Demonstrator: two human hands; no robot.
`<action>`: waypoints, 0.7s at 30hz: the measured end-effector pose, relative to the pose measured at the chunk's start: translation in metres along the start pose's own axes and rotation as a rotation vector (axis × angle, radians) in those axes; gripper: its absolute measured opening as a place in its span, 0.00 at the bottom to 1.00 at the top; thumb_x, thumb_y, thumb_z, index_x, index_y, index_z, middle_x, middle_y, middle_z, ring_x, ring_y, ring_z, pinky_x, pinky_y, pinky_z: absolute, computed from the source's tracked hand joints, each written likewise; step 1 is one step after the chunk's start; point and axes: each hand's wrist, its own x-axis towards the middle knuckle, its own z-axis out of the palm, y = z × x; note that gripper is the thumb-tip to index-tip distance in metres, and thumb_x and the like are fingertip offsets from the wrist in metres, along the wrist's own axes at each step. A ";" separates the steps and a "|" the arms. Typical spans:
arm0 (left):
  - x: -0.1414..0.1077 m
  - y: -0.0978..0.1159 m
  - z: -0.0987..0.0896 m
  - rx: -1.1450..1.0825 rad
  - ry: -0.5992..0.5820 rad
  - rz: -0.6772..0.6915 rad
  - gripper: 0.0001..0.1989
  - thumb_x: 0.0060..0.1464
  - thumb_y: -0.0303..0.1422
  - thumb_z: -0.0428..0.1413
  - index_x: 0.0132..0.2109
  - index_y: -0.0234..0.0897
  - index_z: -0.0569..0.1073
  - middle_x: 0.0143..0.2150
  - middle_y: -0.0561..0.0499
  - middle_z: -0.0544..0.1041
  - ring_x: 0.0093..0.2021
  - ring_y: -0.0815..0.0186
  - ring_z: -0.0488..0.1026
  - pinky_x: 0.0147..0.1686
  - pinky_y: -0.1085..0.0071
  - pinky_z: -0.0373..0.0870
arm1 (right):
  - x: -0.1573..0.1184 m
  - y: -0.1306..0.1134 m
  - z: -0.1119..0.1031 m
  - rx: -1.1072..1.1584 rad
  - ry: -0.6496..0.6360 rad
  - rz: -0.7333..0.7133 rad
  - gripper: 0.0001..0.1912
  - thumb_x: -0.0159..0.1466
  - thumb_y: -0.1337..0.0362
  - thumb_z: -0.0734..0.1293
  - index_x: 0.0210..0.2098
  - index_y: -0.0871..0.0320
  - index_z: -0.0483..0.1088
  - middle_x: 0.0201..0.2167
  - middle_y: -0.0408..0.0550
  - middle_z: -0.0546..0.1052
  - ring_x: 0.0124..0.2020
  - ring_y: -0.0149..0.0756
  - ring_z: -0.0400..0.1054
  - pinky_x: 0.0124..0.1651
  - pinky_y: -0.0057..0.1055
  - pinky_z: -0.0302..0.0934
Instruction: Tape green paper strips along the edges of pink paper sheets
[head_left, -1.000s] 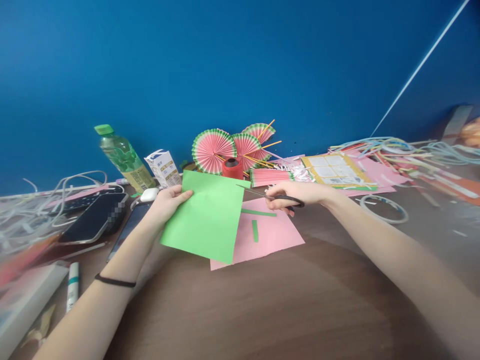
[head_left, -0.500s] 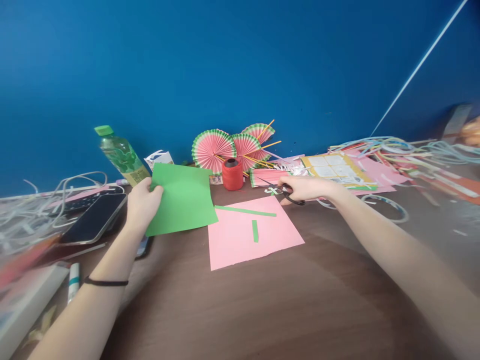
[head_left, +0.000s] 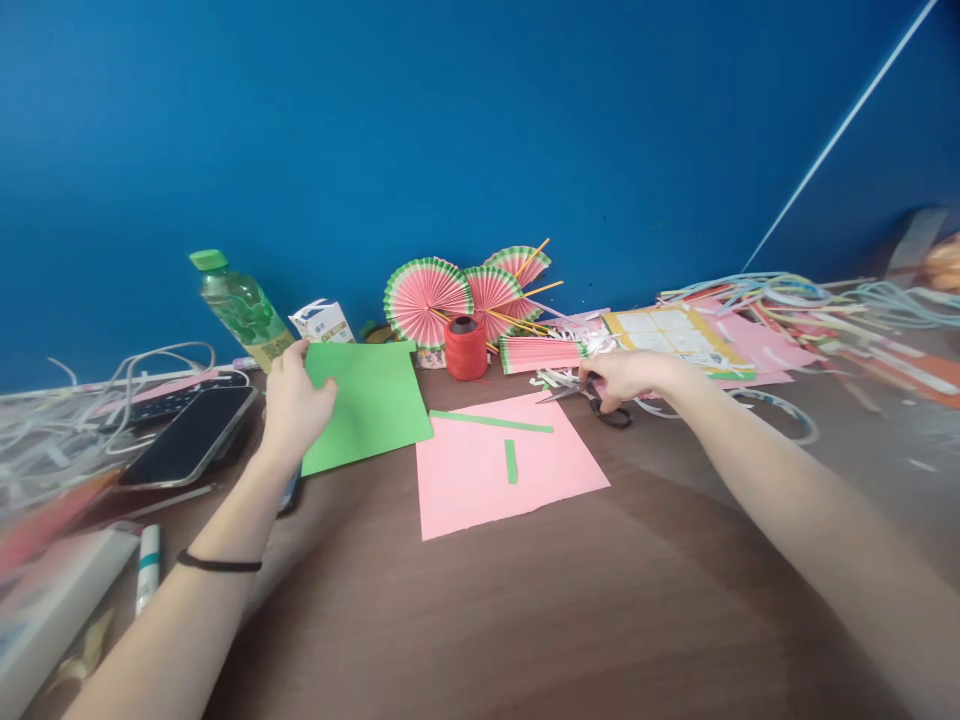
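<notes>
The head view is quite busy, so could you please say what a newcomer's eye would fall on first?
Most likely the pink-and-green fans in front of the blue wall, with a red spool before them. Next may come the green sheet at the left hand and the pink sheet to its right, bearing two green strips.

The left hand (head_left: 295,408) hides part of the green paper (head_left: 371,405), the right hand (head_left: 621,376) part of the scissors (head_left: 571,391). A pale tangle (head_left: 46,440) is blurry.

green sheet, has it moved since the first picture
Yes, left: the green sheet hid the red spool's base then, and now its right edge ends left of that spool.
</notes>
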 end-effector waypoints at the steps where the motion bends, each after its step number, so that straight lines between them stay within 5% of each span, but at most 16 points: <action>1: -0.001 0.004 0.000 0.014 0.036 0.026 0.29 0.49 0.28 0.51 0.59 0.26 0.57 0.57 0.33 0.63 0.58 0.47 0.60 0.54 0.52 0.60 | -0.001 0.000 -0.001 -0.017 0.003 0.018 0.26 0.44 0.69 0.68 0.44 0.55 0.68 0.40 0.50 0.73 0.34 0.41 0.68 0.25 0.29 0.53; 5: -0.014 0.027 0.006 0.009 0.049 0.249 0.23 0.50 0.27 0.50 0.54 0.31 0.64 0.54 0.38 0.65 0.58 0.50 0.59 0.57 0.54 0.57 | -0.005 -0.004 -0.002 -0.081 0.040 0.098 0.26 0.46 0.69 0.66 0.46 0.52 0.70 0.42 0.50 0.75 0.32 0.42 0.69 0.26 0.30 0.54; 9: -0.044 0.054 0.020 -0.110 -0.409 0.603 0.15 0.54 0.29 0.45 0.48 0.37 0.68 0.48 0.47 0.71 0.50 0.60 0.68 0.51 0.61 0.65 | -0.005 -0.004 0.000 -0.122 0.107 0.115 0.19 0.48 0.69 0.66 0.39 0.51 0.73 0.36 0.49 0.77 0.34 0.43 0.69 0.28 0.31 0.54; 11: -0.060 0.065 0.028 -0.122 -0.519 0.714 0.16 0.56 0.29 0.42 0.48 0.36 0.69 0.49 0.45 0.72 0.49 0.61 0.69 0.50 0.63 0.66 | -0.002 -0.003 0.001 -0.080 0.141 0.086 0.14 0.50 0.68 0.65 0.36 0.53 0.74 0.36 0.49 0.76 0.33 0.42 0.69 0.29 0.31 0.54; 17: -0.089 0.076 0.040 -0.108 -0.696 0.965 0.22 0.60 0.31 0.41 0.61 0.42 0.60 0.63 0.50 0.61 0.62 0.63 0.57 0.60 0.62 0.54 | 0.014 -0.022 0.018 0.314 0.278 -0.442 0.10 0.59 0.60 0.60 0.32 0.56 0.71 0.33 0.45 0.76 0.33 0.35 0.67 0.33 0.28 0.55; 21: -0.095 0.079 0.037 -0.026 -0.840 0.964 0.27 0.60 0.42 0.42 0.64 0.41 0.53 0.66 0.52 0.52 0.65 0.61 0.49 0.63 0.61 0.46 | 0.024 -0.043 0.037 0.341 0.325 -0.454 0.15 0.58 0.52 0.61 0.26 0.58 0.66 0.25 0.44 0.72 0.26 0.32 0.63 0.28 0.27 0.50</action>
